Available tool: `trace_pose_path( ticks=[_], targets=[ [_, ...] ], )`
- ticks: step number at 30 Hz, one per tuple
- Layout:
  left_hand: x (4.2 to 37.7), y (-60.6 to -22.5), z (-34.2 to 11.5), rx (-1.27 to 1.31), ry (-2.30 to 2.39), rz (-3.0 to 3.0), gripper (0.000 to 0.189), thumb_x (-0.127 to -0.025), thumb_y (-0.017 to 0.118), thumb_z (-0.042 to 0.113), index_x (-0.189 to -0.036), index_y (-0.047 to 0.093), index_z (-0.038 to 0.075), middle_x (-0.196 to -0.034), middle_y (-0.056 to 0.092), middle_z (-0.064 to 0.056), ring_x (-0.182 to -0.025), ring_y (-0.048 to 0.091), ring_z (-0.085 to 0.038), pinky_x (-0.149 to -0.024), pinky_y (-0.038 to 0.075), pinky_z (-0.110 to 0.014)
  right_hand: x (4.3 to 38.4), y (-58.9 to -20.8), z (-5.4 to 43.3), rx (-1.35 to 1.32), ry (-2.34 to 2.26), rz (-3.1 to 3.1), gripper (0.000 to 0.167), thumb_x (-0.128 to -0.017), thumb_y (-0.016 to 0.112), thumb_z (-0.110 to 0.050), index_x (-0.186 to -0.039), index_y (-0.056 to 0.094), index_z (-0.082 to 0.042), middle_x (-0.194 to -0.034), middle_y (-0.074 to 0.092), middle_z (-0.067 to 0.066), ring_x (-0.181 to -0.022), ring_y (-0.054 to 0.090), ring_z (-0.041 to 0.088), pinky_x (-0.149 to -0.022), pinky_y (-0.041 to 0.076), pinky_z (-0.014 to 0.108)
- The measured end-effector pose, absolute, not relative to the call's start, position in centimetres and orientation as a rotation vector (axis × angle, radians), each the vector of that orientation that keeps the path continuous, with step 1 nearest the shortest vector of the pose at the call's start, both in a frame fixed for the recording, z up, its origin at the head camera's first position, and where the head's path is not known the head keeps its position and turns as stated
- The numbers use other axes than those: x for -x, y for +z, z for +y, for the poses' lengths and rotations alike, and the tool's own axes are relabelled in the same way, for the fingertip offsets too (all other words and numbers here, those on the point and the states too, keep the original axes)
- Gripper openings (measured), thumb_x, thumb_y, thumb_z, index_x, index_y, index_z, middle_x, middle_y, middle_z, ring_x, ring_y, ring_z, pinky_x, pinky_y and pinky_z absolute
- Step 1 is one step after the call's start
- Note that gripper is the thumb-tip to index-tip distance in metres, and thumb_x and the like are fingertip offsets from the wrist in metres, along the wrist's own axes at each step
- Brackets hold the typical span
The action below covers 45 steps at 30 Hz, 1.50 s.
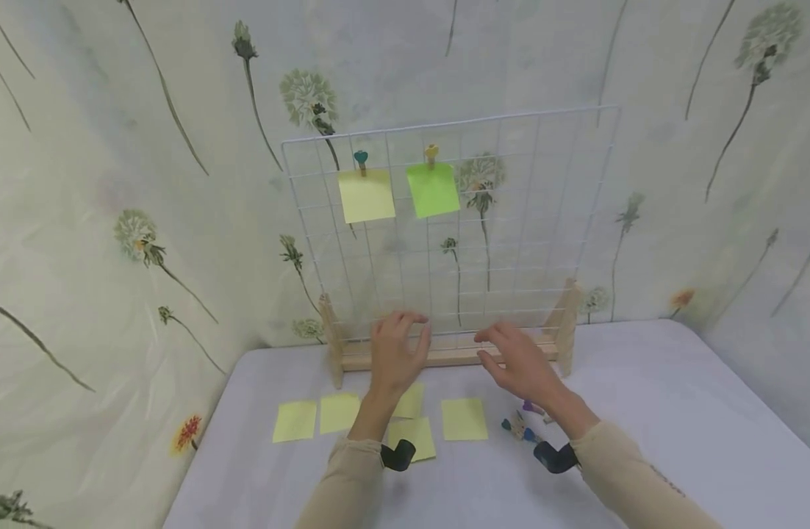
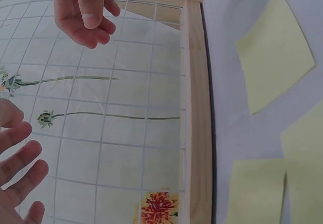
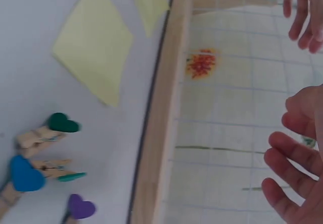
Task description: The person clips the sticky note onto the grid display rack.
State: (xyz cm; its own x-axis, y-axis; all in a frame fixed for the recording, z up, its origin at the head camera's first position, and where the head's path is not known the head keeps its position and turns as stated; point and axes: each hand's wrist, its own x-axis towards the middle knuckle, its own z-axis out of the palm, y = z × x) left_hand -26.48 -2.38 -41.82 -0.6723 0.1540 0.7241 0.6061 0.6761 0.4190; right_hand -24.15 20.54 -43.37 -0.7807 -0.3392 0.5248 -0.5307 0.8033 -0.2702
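Since our left hand point(image 1: 397, 351) and right hand point(image 1: 522, 367) hang empty and loosely spread by the rack point(image 1: 453, 358), we judge the paper notes point(image 1: 464, 419) in front of it light, easily creased, best pinched by an edge.

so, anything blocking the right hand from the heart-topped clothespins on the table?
Nothing visible. The right wrist view shows heart-topped clothespins uncovered on the table. The right hand is raised and empty, so its path back down to them looks free.
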Motion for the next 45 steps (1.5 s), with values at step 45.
trace_pose_path(
  ticks=[45],
  targets=[
    [22.0,-51.9,-7.6,0.303,-1.114,-2.589,0.017,-0.086,0.062,0.016,-0.103,0.067,0.015,-0.094,0.065,0.002,-0.081,0.058,-0.017,-0.067,0.043,-0.022,17.1,-51.7,23.9,-0.284,0.784,-2.749,0.022,-0.089,0.062,-0.019,-0.111,0.059,-0.017,-0.108,0.063,0.000,-0.102,0.061,0.021,-0.086,0.051,0.044]
  ],
)
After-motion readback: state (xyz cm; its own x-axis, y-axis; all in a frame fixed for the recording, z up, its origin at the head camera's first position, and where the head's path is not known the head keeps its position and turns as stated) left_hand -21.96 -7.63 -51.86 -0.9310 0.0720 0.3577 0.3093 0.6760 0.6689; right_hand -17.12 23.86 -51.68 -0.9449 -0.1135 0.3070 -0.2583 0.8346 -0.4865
